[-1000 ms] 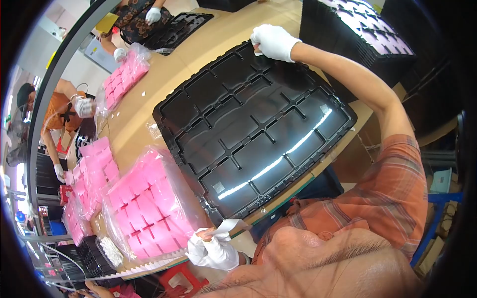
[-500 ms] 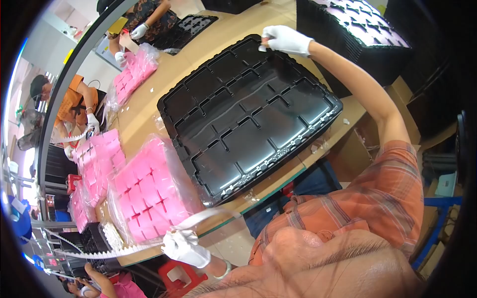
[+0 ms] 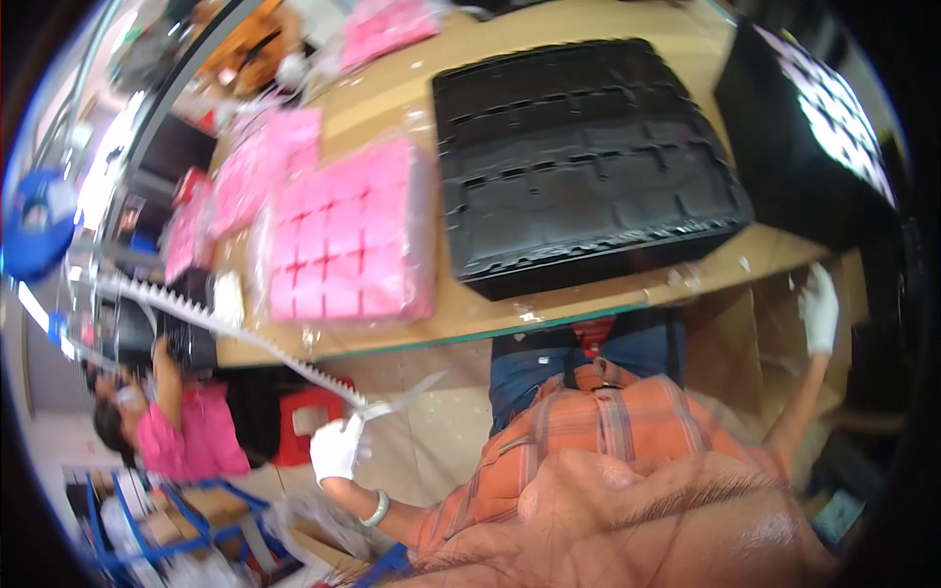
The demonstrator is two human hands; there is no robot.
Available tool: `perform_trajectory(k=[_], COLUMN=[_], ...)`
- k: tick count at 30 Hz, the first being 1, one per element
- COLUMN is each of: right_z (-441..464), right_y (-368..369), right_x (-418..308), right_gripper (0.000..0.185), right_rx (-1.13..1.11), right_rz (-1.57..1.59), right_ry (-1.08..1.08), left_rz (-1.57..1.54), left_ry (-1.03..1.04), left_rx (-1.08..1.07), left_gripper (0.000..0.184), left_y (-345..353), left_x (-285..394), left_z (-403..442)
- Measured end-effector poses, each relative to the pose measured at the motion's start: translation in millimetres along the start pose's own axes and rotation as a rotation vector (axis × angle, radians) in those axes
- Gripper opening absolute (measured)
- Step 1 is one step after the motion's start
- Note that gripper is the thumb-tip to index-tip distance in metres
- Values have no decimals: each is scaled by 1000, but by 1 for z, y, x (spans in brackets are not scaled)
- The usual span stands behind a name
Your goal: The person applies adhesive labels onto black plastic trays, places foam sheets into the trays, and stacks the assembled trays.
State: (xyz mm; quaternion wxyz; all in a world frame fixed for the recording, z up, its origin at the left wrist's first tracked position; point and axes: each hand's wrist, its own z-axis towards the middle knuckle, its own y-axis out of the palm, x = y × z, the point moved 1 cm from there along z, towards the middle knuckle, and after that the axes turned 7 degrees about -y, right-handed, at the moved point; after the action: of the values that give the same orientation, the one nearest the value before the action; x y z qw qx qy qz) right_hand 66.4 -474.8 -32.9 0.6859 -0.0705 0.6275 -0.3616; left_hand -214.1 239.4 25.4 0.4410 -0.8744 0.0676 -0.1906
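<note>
My left hand (image 3: 340, 449), in a white glove, is closed on a long white toothed strip (image 3: 235, 335), whose smooth tail sticks out past the fingers. It is off the table's front edge, below the pink sheets. My right hand (image 3: 819, 312), also gloved, hangs past the table's right front corner above an open cardboard box (image 3: 774, 323). Its fingers look stretched out and slightly blurred, with nothing plain in them. Between the hands, a stack of black plastic trays (image 3: 588, 176) lies on the table. To its left is a bagged stack of pink slotted sheets (image 3: 343, 235).
The table (image 3: 470, 318) has a glass-like front edge. A tall black tray stack (image 3: 784, 147) stands at the right. More pink sheets (image 3: 260, 162) lie left. A red stool (image 3: 306, 426) and a person in pink (image 3: 191, 431) are lower left; another in orange (image 3: 250, 54) works across.
My right hand has left the black trays' far edge and come down right, over the cardboard box. My left hand, still holding the strip, has moved down off the table. The view has turned.
</note>
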Motion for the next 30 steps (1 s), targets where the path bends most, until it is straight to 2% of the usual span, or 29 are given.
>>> perform_trajectory(k=[1, 2, 3, 6, 8, 9, 10, 11, 12, 14, 16, 17, 21, 22, 24, 26, 28, 30], right_z=[5, 1, -1, -14, -42, -60, -74, -80, -84, -97, -99, -95, -94, -90, -94, -94, -94, -93], right_y=[-3, -1, 6, 50, 75, 90, 102, 119, 134, 159, 181, 185, 189, 196, 177, 180, 185, 187], right_x=[11, 7, 9, -36, -91, -132, -174, -201, -218, -250, -262, -262, -267, -271, -295, -301, -301, -298], right_gripper=[24, 18, 16, 11, 18, 23, 28, 31, 36, 36, 35, 37, 43, 54, 70, 82, 85, 88], right_rx=[-73, -42, 13, -25, -49, -144, -222, -438, -588, -564, -754, -716, -730, -931, -716, -619, -517, -474], right_rz=[68, 116, 260, 817, 863, 1219, 1322, 1467, 1501, 1620, 1872, 1895, 1992, 2144, 1900, 1887, 1717, 1515], right_ry=[101, 76, 87, -34, -196, -115, -33, -171, -217, -178, -166, -136, 74, 28, 20, -229, -498, -705], left_rz=[-203, -393, -413, -235, -90, -119, -146, -76, -9, -205, -147, -365, -654, -667, -475, -514, -479, -372], left_ry=[143, 294, 436, 1017, 1303, 1337, 1365, 1232, 1091, 1463, 1427, 1037, 1028, 995, 1474, 1499, 1528, 1638], left_rx=[-39, -68, -103, -135, -475, -582, -689, -764, -828, -431, -433, -892, -902, -925, -687, -655, -636, -385], left_gripper=[28, 25, 22, 18, 20, 23, 25, 29, 34, 37, 38, 26, 23, 23, 22, 21, 22, 19], left_y=[-6, -9, -13, -9, 16, 42, 70, 89, 107, 154, 167, 164, 179, 179, 183, 190, 177, 174], left_x=[22, 47, 63, 117, 174, 197, 218, 243, 264, 280, 295, 293, 283, 279, 276, 270, 275, 279], left_z=[-28, -56, -74, -80, -82, -86, -94, -109, -125, -126, -127, -133, -127, -126, -126, -130, -130, -124])
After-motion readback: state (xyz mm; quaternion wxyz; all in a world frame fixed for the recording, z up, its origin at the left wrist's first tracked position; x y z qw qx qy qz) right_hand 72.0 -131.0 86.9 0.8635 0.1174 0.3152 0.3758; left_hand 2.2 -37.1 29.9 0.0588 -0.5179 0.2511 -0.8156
